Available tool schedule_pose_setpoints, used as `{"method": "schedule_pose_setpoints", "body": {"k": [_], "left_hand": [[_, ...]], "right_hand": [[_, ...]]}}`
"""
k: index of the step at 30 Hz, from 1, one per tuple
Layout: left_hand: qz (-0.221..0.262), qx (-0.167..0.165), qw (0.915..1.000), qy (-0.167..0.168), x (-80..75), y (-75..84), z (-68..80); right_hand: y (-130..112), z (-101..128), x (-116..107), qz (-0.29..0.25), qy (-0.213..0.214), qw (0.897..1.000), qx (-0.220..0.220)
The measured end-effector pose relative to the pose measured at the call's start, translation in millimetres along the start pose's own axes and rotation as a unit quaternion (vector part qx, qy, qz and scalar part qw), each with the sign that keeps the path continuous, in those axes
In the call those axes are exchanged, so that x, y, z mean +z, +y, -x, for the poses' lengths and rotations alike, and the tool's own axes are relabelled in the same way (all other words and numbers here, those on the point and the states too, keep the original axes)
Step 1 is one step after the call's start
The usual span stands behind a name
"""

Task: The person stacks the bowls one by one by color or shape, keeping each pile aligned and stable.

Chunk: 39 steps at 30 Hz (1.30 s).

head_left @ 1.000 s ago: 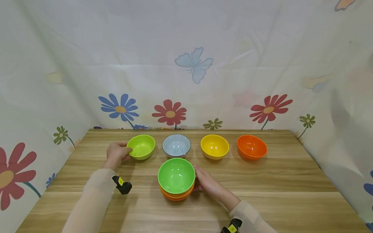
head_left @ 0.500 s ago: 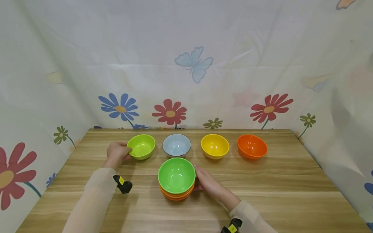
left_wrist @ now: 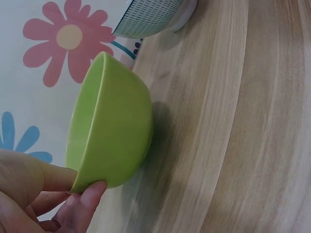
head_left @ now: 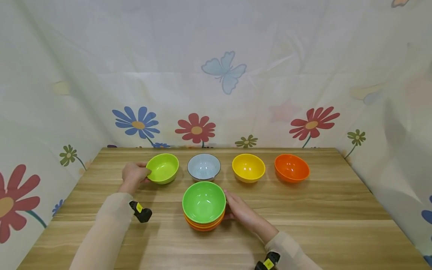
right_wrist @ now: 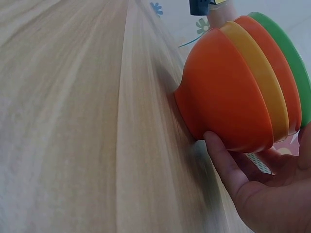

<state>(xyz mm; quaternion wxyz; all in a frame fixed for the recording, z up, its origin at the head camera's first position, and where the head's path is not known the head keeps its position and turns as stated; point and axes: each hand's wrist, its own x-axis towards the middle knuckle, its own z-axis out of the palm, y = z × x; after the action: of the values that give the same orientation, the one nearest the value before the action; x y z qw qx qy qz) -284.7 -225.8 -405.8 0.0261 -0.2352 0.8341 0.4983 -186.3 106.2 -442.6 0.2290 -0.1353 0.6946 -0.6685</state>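
Observation:
My left hand [head_left: 135, 173] pinches the near-left rim of a lime green bowl [head_left: 163, 168] at the far left of the row. In the left wrist view, thumb and fingers [left_wrist: 92, 194] grip that bowl's edge. My right hand [head_left: 243, 212] holds the right side of a bowl stack in the middle of the table. On top of the stack is a green bowl [head_left: 204, 202]; below it the right wrist view shows orange, yellow and, lowest, another orange bowl [right_wrist: 223, 92]. One finger touches the lowest bowl near its base, and the thumb lies by the green rim.
Right of the lime bowl stand a grey-blue bowl [head_left: 204, 165], a yellow bowl [head_left: 248, 167] and an orange bowl [head_left: 291, 168] along the back of the wooden table [head_left: 320, 240]. A flower-printed cloth [head_left: 270, 86] hangs behind and at both sides.
Both hands keep their hold, and the bowls stay where they are. The head view has shifted only slightly.

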Motion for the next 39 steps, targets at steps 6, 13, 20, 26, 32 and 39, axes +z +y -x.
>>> {"method": "schedule_pose_setpoints", "body": {"k": [6,13,20,26,32,39], "left_hand": [[-0.043,0.013,0.9990,-0.005,-4.8,5.2,5.2],[-0.112,0.040,0.9929,-0.009,-9.4,9.0,15.1],[-0.163,0.082,0.9832,-0.013,-14.4,10.2,23.5],[-0.194,0.119,0.9734,-0.027,-17.9,16.5,29.8],[-0.231,0.151,0.9604,-0.038,-19.4,28.5,37.7],[-0.249,0.204,0.9457,-0.042,-22.2,40.8,46.9]], "right_hand": [[-1,1,0,0.000,-0.002,1.000,-0.005],[-2,1,1,0.000,-0.003,1.000,-0.003],[-2,1,0,0.007,-0.005,1.000,-0.001],[-1,1,0,0.003,-0.002,1.000,-0.002],[-2,2,1,-0.003,0.001,1.000,-0.003],[-1,1,1,-0.001,-0.001,1.000,-0.002]]}}
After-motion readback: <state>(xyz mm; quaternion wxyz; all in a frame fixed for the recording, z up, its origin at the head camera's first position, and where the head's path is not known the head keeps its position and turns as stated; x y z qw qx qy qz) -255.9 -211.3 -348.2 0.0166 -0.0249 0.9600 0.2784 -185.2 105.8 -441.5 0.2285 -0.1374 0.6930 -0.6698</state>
